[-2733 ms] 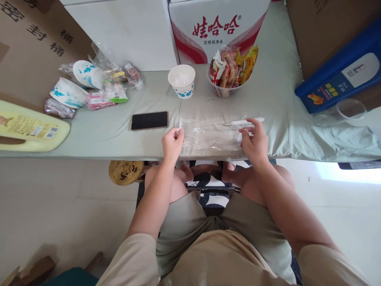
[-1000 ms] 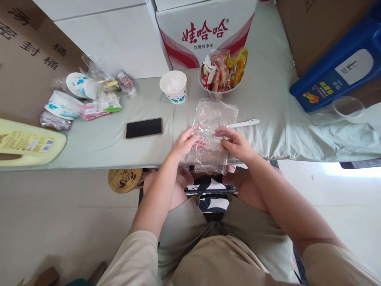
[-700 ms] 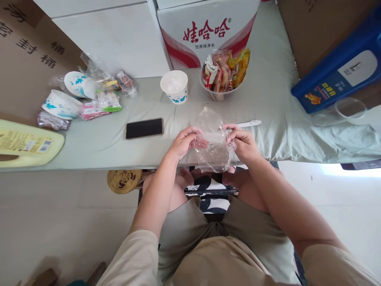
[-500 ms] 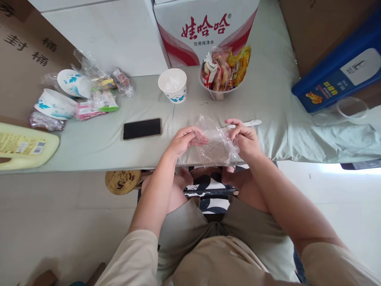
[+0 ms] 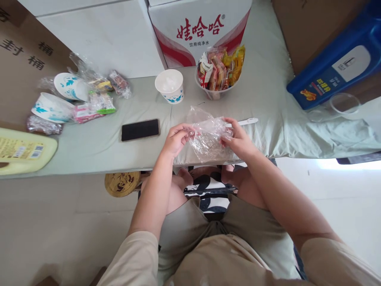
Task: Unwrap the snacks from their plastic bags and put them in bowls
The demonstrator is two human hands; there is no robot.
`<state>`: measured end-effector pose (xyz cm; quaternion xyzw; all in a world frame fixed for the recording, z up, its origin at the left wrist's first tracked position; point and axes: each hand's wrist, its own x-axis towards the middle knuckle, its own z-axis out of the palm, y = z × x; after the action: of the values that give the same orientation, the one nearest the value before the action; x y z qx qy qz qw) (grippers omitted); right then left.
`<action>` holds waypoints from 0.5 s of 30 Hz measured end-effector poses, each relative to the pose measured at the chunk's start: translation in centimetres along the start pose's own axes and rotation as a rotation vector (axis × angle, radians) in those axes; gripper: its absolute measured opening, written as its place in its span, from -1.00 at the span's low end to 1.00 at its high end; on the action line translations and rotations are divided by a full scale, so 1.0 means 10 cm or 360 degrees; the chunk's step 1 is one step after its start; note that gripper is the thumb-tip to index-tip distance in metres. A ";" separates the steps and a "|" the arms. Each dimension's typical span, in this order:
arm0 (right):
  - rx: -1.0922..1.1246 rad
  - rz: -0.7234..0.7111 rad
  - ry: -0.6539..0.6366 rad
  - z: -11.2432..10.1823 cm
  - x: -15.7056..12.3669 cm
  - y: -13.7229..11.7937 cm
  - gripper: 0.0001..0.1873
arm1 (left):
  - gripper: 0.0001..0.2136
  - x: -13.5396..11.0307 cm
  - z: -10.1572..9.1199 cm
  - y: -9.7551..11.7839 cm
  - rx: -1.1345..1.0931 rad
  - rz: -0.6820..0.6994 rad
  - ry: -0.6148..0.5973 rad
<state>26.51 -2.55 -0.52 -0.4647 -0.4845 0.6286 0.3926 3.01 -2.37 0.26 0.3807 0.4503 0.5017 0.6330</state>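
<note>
A crumpled sheet of clear plastic film (image 5: pixel 208 137), perhaps a thin bag, is stretched between my two hands above the near edge of the covered surface. My left hand (image 5: pixel 177 139) pinches its left side. On the opposite side, my right hand (image 5: pixel 236 137) has its fingers closed on the film. Just beyond my right hand lies a white plastic utensil (image 5: pixel 248 121), its far part hidden by the fingers and film. A paper cup (image 5: pixel 169 86) with blue leaf print and whitish contents stands farther back. Beside it, a clear bowl (image 5: pixel 218 94) holds several wrapped snacks (image 5: pixel 220 71).
A black phone (image 5: pixel 140 130) lies left of my hands. Two tipped paper cups (image 5: pixel 52 108) and wrapped snacks (image 5: pixel 102 102) sit farther left, near a pale yellow jug (image 5: pixel 26 151). At right are a blue container (image 5: pixel 324 75) and a clear cup (image 5: pixel 345 107). A white carton (image 5: pixel 199 33) stands behind.
The film is gathered and bunched more between my hands, and my left hand has closed on its edge. The whole view has shifted slightly.
</note>
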 end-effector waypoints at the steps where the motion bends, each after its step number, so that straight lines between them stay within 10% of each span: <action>1: 0.0032 0.0011 0.0029 0.00 0.00 0.00 -0.30 | -0.91 -0.01 -0.01 0.00 -0.0003 0.0017 -0.0025; 6: 0.0292 0.0047 0.0133 -0.07 0.05 -0.02 -0.47 | -0.70 -0.03 -0.03 -0.03 0.0247 0.0164 -0.0051; 10: 0.0213 0.0136 0.0077 -0.08 0.03 -0.04 -0.17 | -0.85 -0.07 -0.02 -0.03 0.0703 0.0304 -0.0125; 15: 0.0067 -0.0049 0.0021 -0.02 0.00 -0.06 -0.21 | -0.47 -0.09 0.05 0.00 0.0308 0.0220 -0.0086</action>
<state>26.76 -2.37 0.03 -0.4530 -0.4756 0.6294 0.4152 3.40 -3.31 0.58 0.4837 0.4520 0.4878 0.5691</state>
